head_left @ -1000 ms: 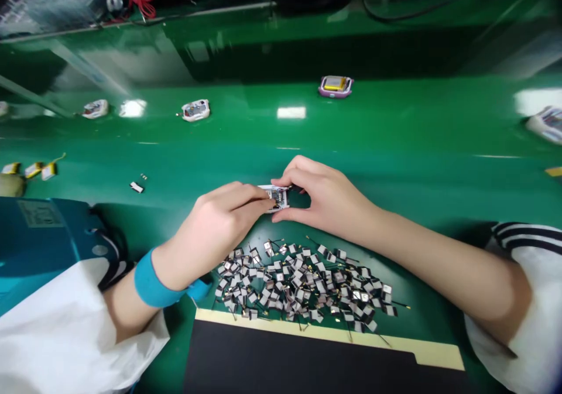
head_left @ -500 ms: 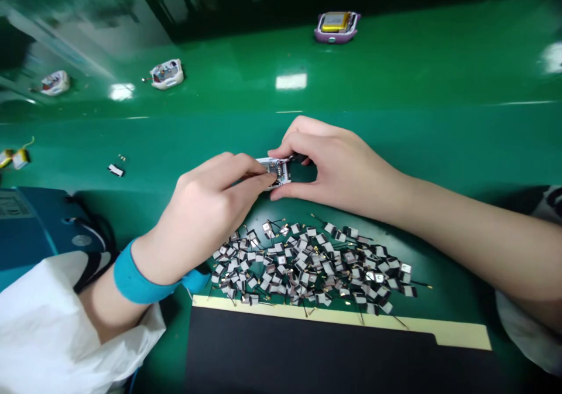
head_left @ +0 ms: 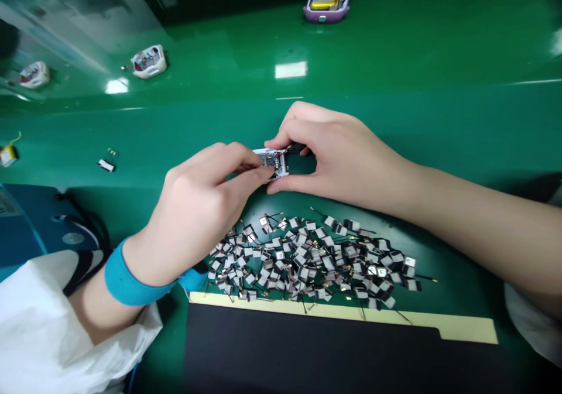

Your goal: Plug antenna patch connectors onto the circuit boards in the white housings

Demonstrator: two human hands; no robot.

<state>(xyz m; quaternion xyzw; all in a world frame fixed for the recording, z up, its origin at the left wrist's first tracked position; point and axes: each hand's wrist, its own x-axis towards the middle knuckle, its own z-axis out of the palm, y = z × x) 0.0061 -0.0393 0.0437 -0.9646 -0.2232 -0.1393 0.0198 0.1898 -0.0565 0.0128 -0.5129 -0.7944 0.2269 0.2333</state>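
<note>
A small white device case (head_left: 277,163) with a bare circuit board inside sits between my two hands, above the pile of parts. My right hand (head_left: 338,154) grips its right end between thumb and fingers, with a small black piece near the fingertips. From the left, the thumb and fingers of my left hand (head_left: 206,192) are pressed together on the board, hiding the case's left part. Whether a small part is between those fingertips is hidden. A blue band (head_left: 132,274) circles my left wrist. Many small grey-and-black parts with thin cables (head_left: 302,256) lie just below the hands.
A purple case with a yellow battery (head_left: 327,3) stands at the top. Two white open cases (head_left: 149,63) sit at the upper left, near a small black-and-white part (head_left: 106,165). A blue box (head_left: 39,227) is at the left, a black sheet with yellow edge (head_left: 307,347) in front.
The view has shifted slightly, so the table items at the top appear higher and further left. Both hands stay on the case; the left fingers have opened slightly wider around the board.
</note>
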